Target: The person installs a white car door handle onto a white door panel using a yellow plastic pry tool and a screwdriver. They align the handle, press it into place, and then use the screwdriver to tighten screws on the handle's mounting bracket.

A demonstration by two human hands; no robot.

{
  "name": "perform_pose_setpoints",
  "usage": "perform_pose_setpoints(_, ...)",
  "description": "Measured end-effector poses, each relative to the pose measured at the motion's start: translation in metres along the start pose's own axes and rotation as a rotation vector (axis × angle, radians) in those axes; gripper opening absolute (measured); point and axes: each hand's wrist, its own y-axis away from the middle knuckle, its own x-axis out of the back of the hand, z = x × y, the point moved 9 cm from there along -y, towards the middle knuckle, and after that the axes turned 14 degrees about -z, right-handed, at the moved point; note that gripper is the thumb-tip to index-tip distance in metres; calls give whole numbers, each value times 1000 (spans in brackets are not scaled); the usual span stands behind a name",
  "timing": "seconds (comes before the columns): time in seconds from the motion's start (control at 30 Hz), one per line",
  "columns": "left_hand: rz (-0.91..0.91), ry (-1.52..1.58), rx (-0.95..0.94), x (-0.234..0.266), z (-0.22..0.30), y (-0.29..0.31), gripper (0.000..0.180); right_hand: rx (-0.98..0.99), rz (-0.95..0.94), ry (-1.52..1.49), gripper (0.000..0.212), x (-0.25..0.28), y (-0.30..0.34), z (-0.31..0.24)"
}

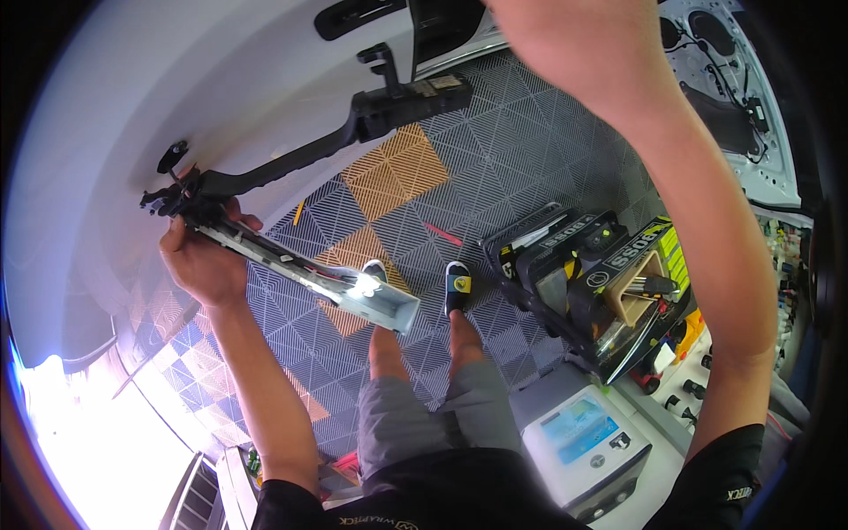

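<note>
In the head view, we have the left hand [205, 269] clamped around the narrow ends of two long bars, thumb on the near side and fingertips showing between them; both bars lie in front of the white car panel [256, 79], their held ends over its lower part and the rest reaching beyond the hand to the right; we cannot tell whether the two are joined inside the grip.

The black bar [300, 157] looks dull and slim, thickening into a block with a pale label and an upright stub; the white bar [300, 268] is glossy, with dark edging along its length, and widens into a hollow, box-like end with a bright glare.

From the hand, the black bar's long axis climbs along the panel, its block pointing up and right; the white bar's axis slopes down and away from the panel, its wide end toward our legs; together they open like a V.

Our right hand [574, 35] is raised to the right of the panel's dark recess [358, 18]; its fingers are cut off, so we cannot tell whether they are apart or together.
</note>
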Motion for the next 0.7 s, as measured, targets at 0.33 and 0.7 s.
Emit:
perform_pose_setpoints(0.33,-154,34,100,61,2,-4,64,-427,394,-43,67,16,226,68)
perform_pose_setpoints(0.7,434,-332,95,82,28,25,40,-1445,1071,-919,44,-258,689,143)
